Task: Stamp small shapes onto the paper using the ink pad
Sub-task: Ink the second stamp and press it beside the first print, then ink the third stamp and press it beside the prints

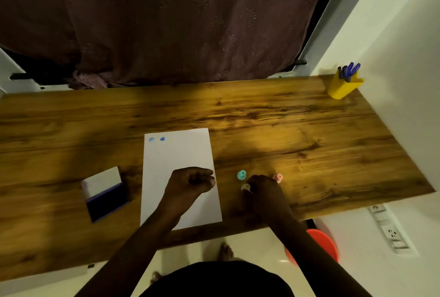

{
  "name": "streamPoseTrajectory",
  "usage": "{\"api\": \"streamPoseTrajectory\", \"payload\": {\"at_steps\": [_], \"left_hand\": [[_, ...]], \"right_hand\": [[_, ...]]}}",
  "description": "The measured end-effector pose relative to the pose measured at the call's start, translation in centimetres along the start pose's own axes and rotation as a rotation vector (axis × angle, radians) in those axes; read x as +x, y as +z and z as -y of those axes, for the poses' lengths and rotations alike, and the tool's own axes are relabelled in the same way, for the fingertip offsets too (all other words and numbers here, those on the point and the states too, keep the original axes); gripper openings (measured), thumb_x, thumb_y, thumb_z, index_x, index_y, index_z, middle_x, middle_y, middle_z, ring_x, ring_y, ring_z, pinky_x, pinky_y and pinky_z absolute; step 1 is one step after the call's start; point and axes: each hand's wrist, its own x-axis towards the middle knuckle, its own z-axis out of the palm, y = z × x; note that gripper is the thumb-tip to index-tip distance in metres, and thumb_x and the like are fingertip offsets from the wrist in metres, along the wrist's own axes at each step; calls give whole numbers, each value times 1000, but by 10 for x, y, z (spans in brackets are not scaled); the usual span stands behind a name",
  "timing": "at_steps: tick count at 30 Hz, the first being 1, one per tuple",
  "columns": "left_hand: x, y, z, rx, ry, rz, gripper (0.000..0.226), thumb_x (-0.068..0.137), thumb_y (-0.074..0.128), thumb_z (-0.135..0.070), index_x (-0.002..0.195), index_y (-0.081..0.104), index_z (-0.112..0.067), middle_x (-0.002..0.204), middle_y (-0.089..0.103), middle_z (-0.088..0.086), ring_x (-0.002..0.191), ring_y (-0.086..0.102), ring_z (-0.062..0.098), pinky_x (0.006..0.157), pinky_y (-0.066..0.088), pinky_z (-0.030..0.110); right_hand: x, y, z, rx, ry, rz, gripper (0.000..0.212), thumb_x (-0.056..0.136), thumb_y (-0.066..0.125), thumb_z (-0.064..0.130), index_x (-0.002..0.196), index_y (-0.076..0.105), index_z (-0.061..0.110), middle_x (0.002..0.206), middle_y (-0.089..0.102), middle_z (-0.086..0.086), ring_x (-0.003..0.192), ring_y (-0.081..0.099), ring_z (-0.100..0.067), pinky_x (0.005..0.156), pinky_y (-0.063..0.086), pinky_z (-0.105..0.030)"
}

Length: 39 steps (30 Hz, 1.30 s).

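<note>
A white sheet of paper (pixel 177 161) lies on the wooden desk (pixel 285 130) with two blue stamped marks (pixel 157 139) near its top left corner. The open ink pad (pixel 104 193) sits to the left of the paper, lid up. My left hand (pixel 190 181) rests on the paper's right side as a closed fist, with nothing visible in it. My right hand (pixel 262 189) is just right of the paper, fingers closed around a small whitish stamp (pixel 245 187). A teal stamp (pixel 241 175) and a pink stamp (pixel 278 177) stand beside that hand.
A yellow pen holder (pixel 342 87) with blue pens stands at the desk's far right corner by the white wall. A dark curtain (pixel 166 22) hangs behind the desk. An orange stool (pixel 321 244) and a wall socket strip (pixel 390 232) are below the desk's right end.
</note>
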Motion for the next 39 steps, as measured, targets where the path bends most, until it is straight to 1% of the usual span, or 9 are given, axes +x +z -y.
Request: {"api": "streamPoseTrajectory", "payload": {"at_steps": [7, 10, 12, 16, 19, 28, 31, 35, 39], "left_hand": [[1, 3, -3, -5, 8, -10, 19, 82, 86, -25, 93, 81, -39, 97, 81, -16, 95, 75, 1, 94, 59, 31], [3, 3, -4, -14, -2, -16, 19, 82, 86, -24, 97, 82, -35, 99, 82, -12, 98, 76, 7, 95, 59, 33], [3, 3, -4, -12, -9, -23, 19, 82, 86, -25, 100, 82, -32, 101, 82, -9, 101, 76, 12, 97, 60, 36], [5, 5, -5, 0, -13, -23, 18, 83, 85, -24, 99, 81, -31, 101, 82, -8, 100, 76, 14, 96, 60, 37], [6, 7, -8, -4, -9, -12, 17, 83, 85, -22, 96, 81, -32, 99, 82, -7, 98, 77, 14, 94, 62, 37], [4, 8, -12, -18, 10, 2, 18, 83, 85, -20, 95, 82, -33, 96, 82, -9, 95, 78, 12, 92, 63, 37], [2, 7, -14, -50, 20, 16, 20, 83, 85, -20, 100, 82, -31, 98, 82, -8, 95, 78, 12, 93, 63, 38], [-2, 8, -23, -96, 72, 55, 24, 85, 83, -19, 106, 80, -31, 98, 83, -7, 95, 79, 13, 92, 63, 37], [-5, 4, -31, -193, 117, 79, 31, 86, 82, -18, 115, 78, -28, 99, 83, 1, 96, 80, 19, 88, 64, 35]], "right_hand": [[-1, -5, 0, 19, -14, 42, 28, 90, 72, 29, 116, 67, 21, 116, 71, -1, 99, 68, -14, 85, 57, -27], [-1, -17, -3, 51, 32, 44, 51, 83, 79, 42, 128, 63, 23, 112, 72, 1, 92, 68, -10, 75, 54, -22], [1, -29, -7, 25, 37, -39, 56, 78, 77, 58, 122, 66, 25, 101, 73, 3, 80, 64, -6, 64, 45, -17], [11, -51, -33, -62, 29, -241, 47, 83, 71, 56, 113, 71, 20, 95, 75, -1, 80, 71, -13, 68, 55, -26], [17, -52, -52, -126, 90, -218, 48, 85, 72, 50, 116, 68, 15, 100, 74, -8, 89, 73, -25, 75, 60, -36], [27, -45, -56, -139, 131, -175, 21, 88, 70, 37, 81, 68, 17, 75, 73, -4, 72, 71, -26, 56, 37, -25], [26, -61, -33, 102, 125, -171, 29, 86, 74, 45, 70, 71, 20, 63, 71, 0, 61, 68, -16, 54, 41, -24], [21, -77, 16, 989, 254, 56, 17, 83, 80, 28, 84, 79, 11, 75, 72, -12, 71, 66, -22, 63, 54, -31], [18, -73, 55, 1162, 230, 191, 25, 84, 80, 26, 99, 78, 6, 81, 70, -11, 72, 64, -19, 64, 53, -29]]}}
